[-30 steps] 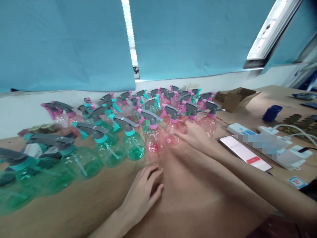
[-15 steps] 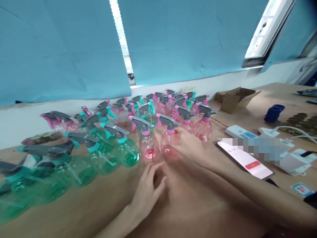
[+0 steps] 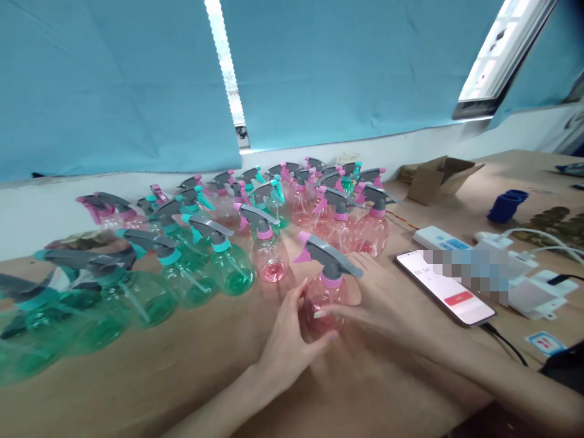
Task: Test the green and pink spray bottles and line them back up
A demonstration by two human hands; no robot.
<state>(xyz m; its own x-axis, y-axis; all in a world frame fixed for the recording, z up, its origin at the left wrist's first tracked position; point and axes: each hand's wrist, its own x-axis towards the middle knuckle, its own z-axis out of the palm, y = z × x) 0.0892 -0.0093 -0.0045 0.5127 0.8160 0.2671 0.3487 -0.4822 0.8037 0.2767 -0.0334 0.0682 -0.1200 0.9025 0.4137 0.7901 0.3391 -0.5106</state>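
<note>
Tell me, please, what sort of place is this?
Perhaps an indoor workroom: many trigger spray bottles and a power strip share a brown table, and blue blinds hang behind.

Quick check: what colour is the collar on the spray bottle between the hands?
Pink; the collar on that spray bottle shows best in the head view.

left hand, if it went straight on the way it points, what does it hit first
Most likely the pink bottle in the right hand; it shows within the curve of the left hand, though whether they touch is unclear.
</note>
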